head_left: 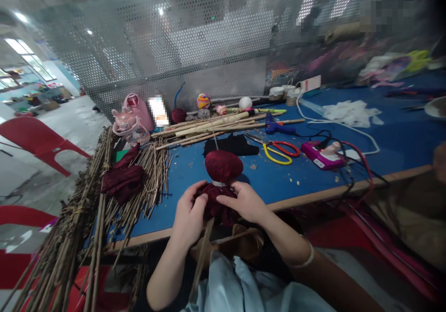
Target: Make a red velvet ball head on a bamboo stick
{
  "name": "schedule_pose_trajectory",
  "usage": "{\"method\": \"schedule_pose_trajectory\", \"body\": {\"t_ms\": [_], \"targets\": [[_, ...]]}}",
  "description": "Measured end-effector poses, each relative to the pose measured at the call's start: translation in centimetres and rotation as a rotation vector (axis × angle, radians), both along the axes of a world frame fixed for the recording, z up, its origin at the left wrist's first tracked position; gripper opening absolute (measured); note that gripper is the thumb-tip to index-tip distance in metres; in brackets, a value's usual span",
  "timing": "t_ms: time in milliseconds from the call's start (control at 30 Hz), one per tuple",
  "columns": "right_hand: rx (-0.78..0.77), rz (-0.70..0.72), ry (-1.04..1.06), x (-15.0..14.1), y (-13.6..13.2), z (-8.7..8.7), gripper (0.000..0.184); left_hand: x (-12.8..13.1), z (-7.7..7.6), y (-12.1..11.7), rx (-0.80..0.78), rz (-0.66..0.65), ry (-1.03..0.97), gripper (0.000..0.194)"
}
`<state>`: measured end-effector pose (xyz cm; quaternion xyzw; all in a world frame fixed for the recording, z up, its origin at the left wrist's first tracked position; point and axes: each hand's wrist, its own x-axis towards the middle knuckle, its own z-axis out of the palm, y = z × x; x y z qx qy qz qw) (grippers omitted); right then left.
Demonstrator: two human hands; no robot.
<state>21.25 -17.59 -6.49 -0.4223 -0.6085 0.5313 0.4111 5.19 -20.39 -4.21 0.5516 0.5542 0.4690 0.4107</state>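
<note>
Both my hands grip a dark red cloth bundle tied into a round ball with a pale band at its neck. My left hand pinches the loose cloth below the band on the left. My right hand closes on the cloth from the right. A thin stick runs from under the bundle down toward my lap. The bundle sits at the front edge of the blue table.
A heap of thin sticks with more dark red cloth lies left. Behind are bamboo canes, black cloth, scissors, a blue glue gun, a pink device with cables, and a red chair.
</note>
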Motion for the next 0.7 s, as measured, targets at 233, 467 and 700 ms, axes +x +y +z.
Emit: {"method": "schedule_pose_trajectory", "body": {"t_ms": [233, 467, 700], "targets": [[-0.093, -0.121, 0.034, -0.6, -0.5, 0.4, 0.017, 1.2, 0.1, -0.1, 0.436, 0.091, 0.307, 0.011], [-0.095, -0.184, -0.059, -0.8, -0.7, 0.4, 0.018, 1.4, -1.0, 0.3, 0.399, 0.057, 0.254, 0.013], [-0.111, -0.109, 0.145, -0.4, -0.3, -0.1, 0.035, -0.5, -1.0, 1.0, 0.255, 0.272, 0.167, 0.016]]}}
